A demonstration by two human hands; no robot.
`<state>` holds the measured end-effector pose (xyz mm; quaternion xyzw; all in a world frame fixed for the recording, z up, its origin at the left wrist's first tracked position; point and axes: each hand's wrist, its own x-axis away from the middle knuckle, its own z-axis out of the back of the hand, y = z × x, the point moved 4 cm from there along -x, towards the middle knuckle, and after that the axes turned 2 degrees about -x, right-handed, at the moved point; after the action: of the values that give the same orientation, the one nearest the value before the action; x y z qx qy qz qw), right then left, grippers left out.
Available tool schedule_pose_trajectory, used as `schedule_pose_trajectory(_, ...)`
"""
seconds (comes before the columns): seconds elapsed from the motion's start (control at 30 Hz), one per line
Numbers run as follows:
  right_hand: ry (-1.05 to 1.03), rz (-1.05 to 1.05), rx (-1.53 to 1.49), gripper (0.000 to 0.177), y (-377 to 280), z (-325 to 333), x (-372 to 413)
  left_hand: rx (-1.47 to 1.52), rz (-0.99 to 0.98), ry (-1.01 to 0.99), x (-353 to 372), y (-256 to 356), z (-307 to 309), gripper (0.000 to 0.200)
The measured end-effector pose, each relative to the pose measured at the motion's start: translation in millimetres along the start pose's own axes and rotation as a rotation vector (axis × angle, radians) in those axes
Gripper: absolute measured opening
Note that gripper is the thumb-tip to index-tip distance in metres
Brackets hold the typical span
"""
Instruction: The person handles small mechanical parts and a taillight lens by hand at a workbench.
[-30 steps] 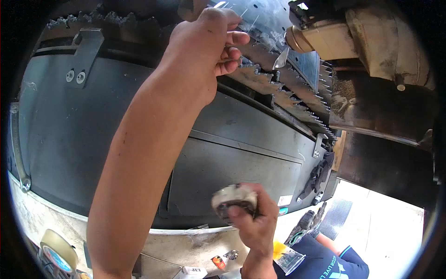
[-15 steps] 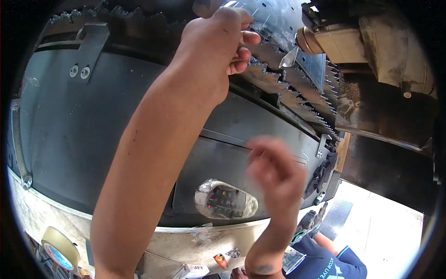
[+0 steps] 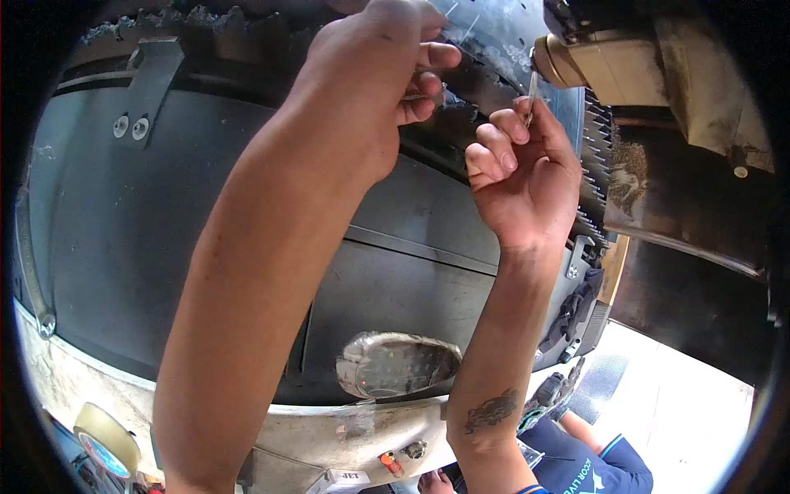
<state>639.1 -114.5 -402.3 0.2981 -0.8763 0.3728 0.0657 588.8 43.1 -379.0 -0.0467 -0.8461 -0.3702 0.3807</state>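
Observation:
My left hand [image 3: 395, 58] reaches up to the dull metal sheet [image 3: 502, 33] at the top. Its fingers are curled; the thumb is hidden, and I cannot make out what they hold. My right hand [image 3: 527, 169] is raised under the brass-coloured collar [image 3: 561, 62] of a machine head [image 3: 625, 70]. Thumb and forefinger pinch a thin, clear, pointed piece [image 3: 533, 86] just beside the collar. The other fingers curl toward the palm.
Jagged metal slats [image 3: 594, 152] run beneath the sheet. Against the grey panel [image 3: 411, 288] lies a plastic-wrapped handheld control [image 3: 399, 366]. A tape roll [image 3: 107, 440], a small JET box [image 3: 339, 480] and an orange item [image 3: 391, 463] are below. A person in a dark shirt [image 3: 584, 453] is at lower right.
My right hand has risen from beside the handheld control to the collar and has closed on the clear piece there. My left hand stays near the sheet, with little shift.

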Motion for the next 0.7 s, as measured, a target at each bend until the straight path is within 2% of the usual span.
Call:
schedule_pose_trajectory(0.03,0.001,0.000,0.000,0.014,-1,-2,1,0.000,0.001,-0.001,-9,-9,5,0.020)
schedule_pose_trajectory(0.1,0.068,0.087,0.082,0.013,-6,-3,5,0.080,-0.381,-0.250,-24,-14,13,0.018)
schedule_pose_trajectory(0.3,0.114,0.154,0.160,0.013,-8,0,5,0.018,-0.358,-0.197,-33,-18,17,0.014)
schedule_pose_trajectory(0.53,0.118,0.176,0.188,0.013,-11,1,4,-0.002,-0.371,-0.240,-34,-17,21,0.014)
schedule_pose_trajectory(0.63,0.103,0.157,0.184,0.013,-10,9,3,-0.043,-0.390,-0.159,-32,-20,21,0.013)
schedule_pose_trajectory(0.7,0.170,0.160,0.199,0.014,-3,16,4,-0.049,-0.340,-0.100,-33,-22,20,0.012)
